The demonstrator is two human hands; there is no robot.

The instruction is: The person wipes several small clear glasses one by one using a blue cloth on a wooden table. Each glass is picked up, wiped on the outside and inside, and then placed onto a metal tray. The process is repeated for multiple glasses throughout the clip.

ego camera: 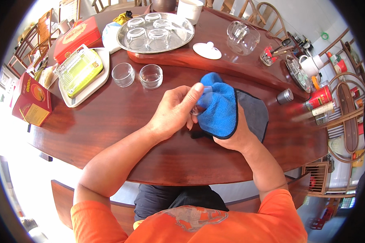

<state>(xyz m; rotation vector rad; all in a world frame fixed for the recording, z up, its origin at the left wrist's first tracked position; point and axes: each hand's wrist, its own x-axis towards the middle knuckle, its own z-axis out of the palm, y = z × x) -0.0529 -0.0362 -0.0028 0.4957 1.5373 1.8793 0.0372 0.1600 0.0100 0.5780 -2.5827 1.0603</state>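
Over the middle of the dark wooden table (109, 121), my left hand (175, 107) grips a small clear glass cup (206, 96) by its side. A blue and grey microfiber cloth (220, 112) wraps my right hand (238, 133) and presses against the cup; most of the right fingers are hidden under it. The cloth's grey side (252, 112) hangs to the right. Beyond my left hand, a clear glass cup (123, 75) and another glass cup (151, 77) stand side by side on the table.
A round metal tray (182, 39) holds several upturned glasses on a raised wooden board (176, 59). Near it are a white lid (207, 50) and a glass teapot (242, 39). At left lie a white tray (79, 101) with a green container, and a red box (32, 98). A metal canister (285, 96) stands right.
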